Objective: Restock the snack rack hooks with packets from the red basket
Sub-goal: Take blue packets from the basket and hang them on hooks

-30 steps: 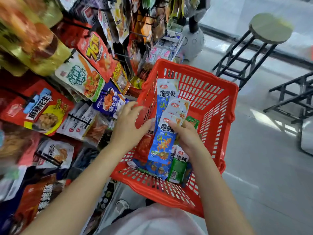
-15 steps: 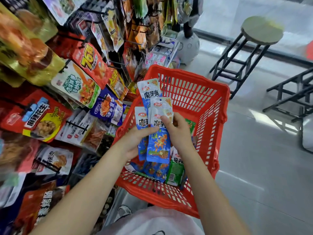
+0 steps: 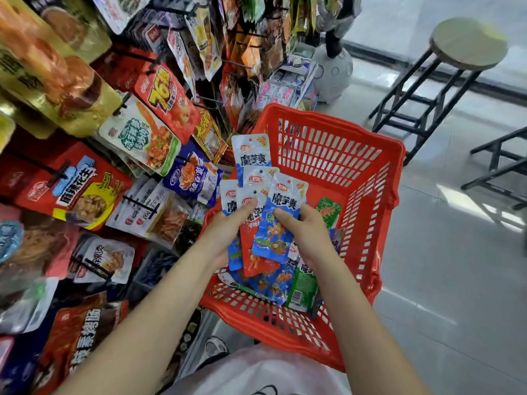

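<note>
Both hands are over the red slotted plastic basket (image 3: 328, 149), and they're busy with a fan of narrow blue-and-white foil snack packets (image 3: 251, 155). The left hand (image 3: 228, 226) has its thumb pressed across the fronts of the packets, fingers curled behind them, so that grip is closed on the bunch. The right hand (image 3: 306, 232) pinches the front blue packet (image 3: 281, 218) between thumb and fingers, closed on it too, laying it over the others. One red-bottomed packet (image 3: 252, 249) sits in the fan, just behind the front blue one.

The bunch is held up above the near left part of the basket, tops pointing away from the person. Down on the basket floor lie more packets: a blue one with orange print (image 3: 273, 283) and a green packet (image 3: 303, 286) standing against the right forearm, with another green one (image 3: 328, 212) further back by the right wall.

To the left, the snack rack (image 3: 199, 98) is crowded with hanging bags on black hooks, a big red bag with yellow numerals (image 3: 165, 101) and a red bag with a yellow panel (image 3: 77, 189) among them. The basket sits right beside the rack. Off to the right, on the grey tiled floor (image 3: 456, 280), stands a black-framed stool with a round wooden seat (image 3: 467, 42), well apart from the basket.
</note>
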